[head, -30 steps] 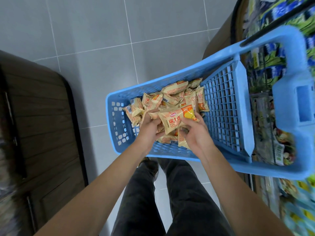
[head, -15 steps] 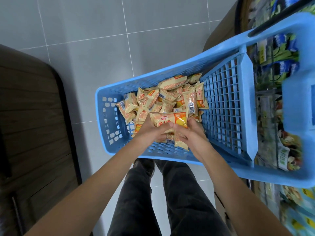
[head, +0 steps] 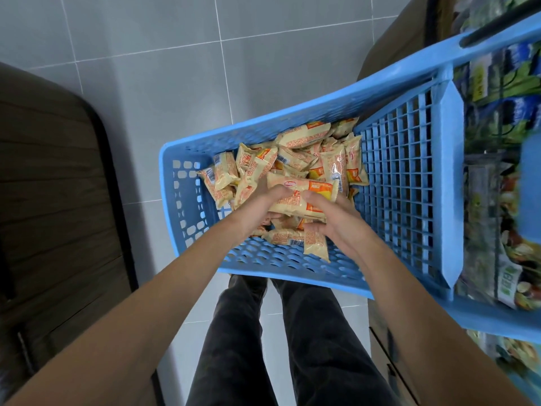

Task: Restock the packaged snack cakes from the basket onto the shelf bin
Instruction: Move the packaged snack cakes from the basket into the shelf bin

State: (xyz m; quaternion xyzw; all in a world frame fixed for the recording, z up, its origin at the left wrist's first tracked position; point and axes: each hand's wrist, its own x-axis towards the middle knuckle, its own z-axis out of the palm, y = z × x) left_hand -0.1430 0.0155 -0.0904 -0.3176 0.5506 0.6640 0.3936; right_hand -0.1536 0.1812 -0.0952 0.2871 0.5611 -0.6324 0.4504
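A blue plastic basket (head: 187,206) holds several yellow-and-orange snack cake packets (head: 295,155) piled toward its far end. Both my hands are inside it. My left hand (head: 257,208) and my right hand (head: 336,221) grip a bunch of packets between them, with one long packet (head: 304,191) lying across the top. My right hand also holds a packet (head: 314,244) that hangs down from under its fingers. The shelf bin is not in view that I can tell.
Store shelves (head: 497,171) with packaged goods run along the right, seen through and past the basket's blue handle (head: 530,183). A dark wooden cabinet (head: 52,200) stands at the left. Grey floor tiles (head: 175,68) lie ahead, my legs below.
My hands have closed further around the bunch of packets and shifted slightly within the basket. The camera has tilted, so the basket sits a little lower in view.
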